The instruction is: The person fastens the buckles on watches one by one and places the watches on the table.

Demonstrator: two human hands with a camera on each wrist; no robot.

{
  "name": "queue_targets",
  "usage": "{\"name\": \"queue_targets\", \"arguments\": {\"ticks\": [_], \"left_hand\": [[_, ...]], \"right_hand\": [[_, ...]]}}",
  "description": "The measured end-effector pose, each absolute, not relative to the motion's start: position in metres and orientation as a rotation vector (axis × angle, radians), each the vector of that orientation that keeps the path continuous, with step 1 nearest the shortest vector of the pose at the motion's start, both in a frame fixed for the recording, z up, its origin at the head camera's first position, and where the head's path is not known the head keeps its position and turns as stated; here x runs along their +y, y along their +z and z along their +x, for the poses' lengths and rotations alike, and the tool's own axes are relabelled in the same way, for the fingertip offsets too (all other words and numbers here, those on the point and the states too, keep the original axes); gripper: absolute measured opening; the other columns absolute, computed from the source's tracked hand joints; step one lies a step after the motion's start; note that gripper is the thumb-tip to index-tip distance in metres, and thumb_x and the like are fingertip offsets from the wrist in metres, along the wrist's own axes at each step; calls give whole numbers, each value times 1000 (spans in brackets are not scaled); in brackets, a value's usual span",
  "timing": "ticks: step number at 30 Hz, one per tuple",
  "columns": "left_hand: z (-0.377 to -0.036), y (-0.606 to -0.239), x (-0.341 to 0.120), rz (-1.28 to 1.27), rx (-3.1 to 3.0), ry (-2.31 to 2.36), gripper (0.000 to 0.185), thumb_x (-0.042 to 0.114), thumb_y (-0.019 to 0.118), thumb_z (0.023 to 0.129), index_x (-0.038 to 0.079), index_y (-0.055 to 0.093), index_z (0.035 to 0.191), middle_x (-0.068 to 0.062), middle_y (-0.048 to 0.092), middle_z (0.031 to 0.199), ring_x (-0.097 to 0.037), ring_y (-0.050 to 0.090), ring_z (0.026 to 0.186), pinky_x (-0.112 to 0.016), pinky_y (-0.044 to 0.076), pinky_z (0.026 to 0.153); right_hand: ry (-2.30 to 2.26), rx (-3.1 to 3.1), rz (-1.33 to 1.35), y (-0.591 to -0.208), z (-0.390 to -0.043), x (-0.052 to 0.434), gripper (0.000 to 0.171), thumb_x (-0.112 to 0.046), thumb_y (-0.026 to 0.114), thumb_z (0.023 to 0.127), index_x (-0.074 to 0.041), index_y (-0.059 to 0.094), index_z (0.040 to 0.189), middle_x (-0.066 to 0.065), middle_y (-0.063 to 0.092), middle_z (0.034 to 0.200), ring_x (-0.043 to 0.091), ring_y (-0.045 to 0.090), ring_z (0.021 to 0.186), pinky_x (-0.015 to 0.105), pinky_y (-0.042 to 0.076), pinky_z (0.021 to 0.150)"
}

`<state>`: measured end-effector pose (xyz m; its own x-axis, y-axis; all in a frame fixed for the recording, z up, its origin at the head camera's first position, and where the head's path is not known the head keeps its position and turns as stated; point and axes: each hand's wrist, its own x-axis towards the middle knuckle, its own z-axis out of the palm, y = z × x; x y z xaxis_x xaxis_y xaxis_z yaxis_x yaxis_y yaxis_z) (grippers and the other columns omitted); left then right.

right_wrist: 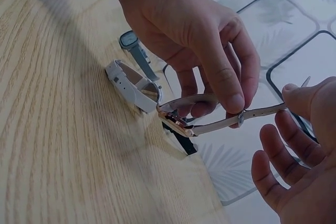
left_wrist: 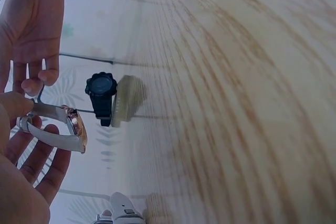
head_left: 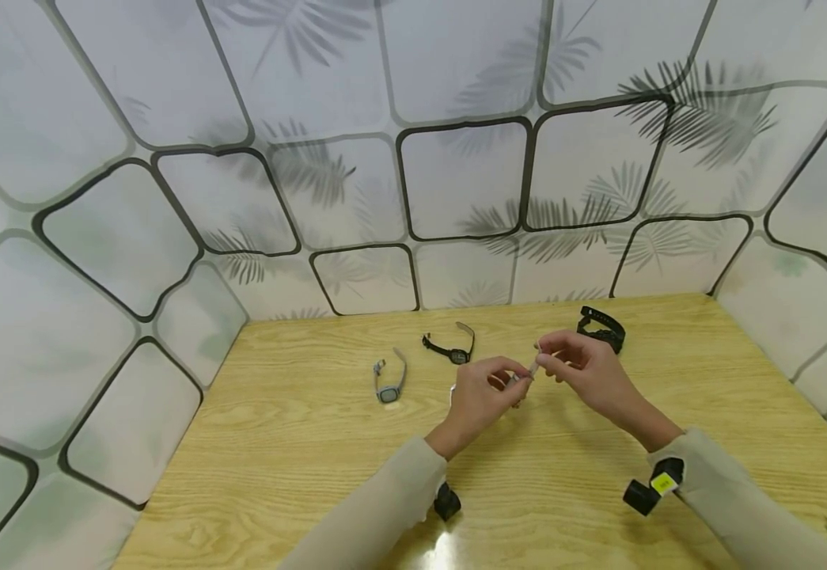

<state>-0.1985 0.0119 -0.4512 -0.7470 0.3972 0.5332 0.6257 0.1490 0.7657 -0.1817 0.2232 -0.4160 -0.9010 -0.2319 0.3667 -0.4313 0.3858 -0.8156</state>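
Note:
Held up above the table between both hands is a wristwatch (right_wrist: 210, 126) with a pale strap and a rose-gold case (left_wrist: 77, 129). My left hand (head_left: 486, 393) pinches the strap close to its buckle (right_wrist: 241, 118), and the case hangs below the fingers. At the strap's free end, my right hand (head_left: 587, 372) grips the tip between thumb and forefinger. Its other fingers are spread and loosely bent in the right wrist view. From the head camera, the hands mostly cover this watch.
Left of the hands lie a grey watch (head_left: 388, 393) and a slim black watch (head_left: 459, 356). A white watch (right_wrist: 131, 90) is partly hidden behind my left hand in the head view. Beyond my right hand lies a chunky black watch (left_wrist: 101, 95). Patterned fabric walls (head_left: 463, 182) enclose the wooden table (head_left: 278, 443).

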Motion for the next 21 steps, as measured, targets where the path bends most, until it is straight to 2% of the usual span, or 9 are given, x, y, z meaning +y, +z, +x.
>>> {"name": "queue_targets", "arguments": {"ticks": [8, 21], "left_hand": [[-200, -452, 12, -1006, -2241, -1571, 8, 10, 72, 97, 6, 78, 101, -6, 76, 79, -9, 70, 68, -19, 59, 67], [-198, -449, 12, -975, -2219, -1581, 9, 7, 73, 96, 3, 79, 102, -10, 77, 89, -16, 73, 74, -22, 60, 70]], "right_hand": [[1529, -2444, 611, -416, -182, 224, 18, -16, 68, 102, -11, 69, 119, 6, 70, 104, 15, 67, 80, 30, 58, 67], [1530, -2448, 635, -417, -182, 221, 17, -12, 69, 101, -8, 70, 117, 8, 70, 101, 18, 68, 79, 29, 58, 66]]}}
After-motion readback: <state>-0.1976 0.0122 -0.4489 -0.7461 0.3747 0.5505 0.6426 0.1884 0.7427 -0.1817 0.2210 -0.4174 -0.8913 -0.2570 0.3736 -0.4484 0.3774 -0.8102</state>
